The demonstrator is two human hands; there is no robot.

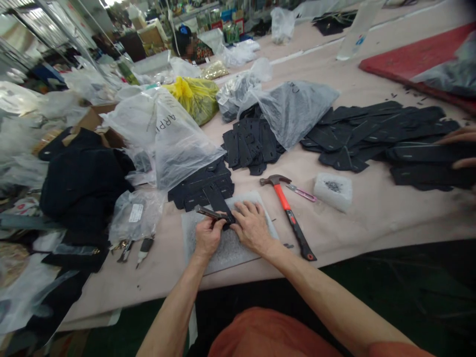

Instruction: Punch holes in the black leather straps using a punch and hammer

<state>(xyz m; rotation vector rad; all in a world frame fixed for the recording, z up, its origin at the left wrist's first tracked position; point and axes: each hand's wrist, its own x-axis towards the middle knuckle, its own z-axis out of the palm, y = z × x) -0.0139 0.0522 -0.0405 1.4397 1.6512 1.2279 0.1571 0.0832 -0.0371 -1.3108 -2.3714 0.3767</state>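
Observation:
My left hand [209,237] is closed around a slim dark metal tool [207,212], its shaft pointing up and left. The tool's other end is hidden at my fingers, beside a black strip [215,197]. My right hand [253,227] lies with fingers stretched out on a translucent white board [232,256], its thumb side touching the strip's near end. Under the strip's far end is a pile of similar black pieces [186,191]. To the right of my hands lies a claw hammer [288,210] with an orange and black handle.
Beyond the hammer are pink-handled snips [303,193] and a white block [332,192] with dark bits on top. Larger heaps of black pieces [372,129] and plastic bags [167,134] lie farther back. Another person's hand [461,141] touches pieces at the right edge.

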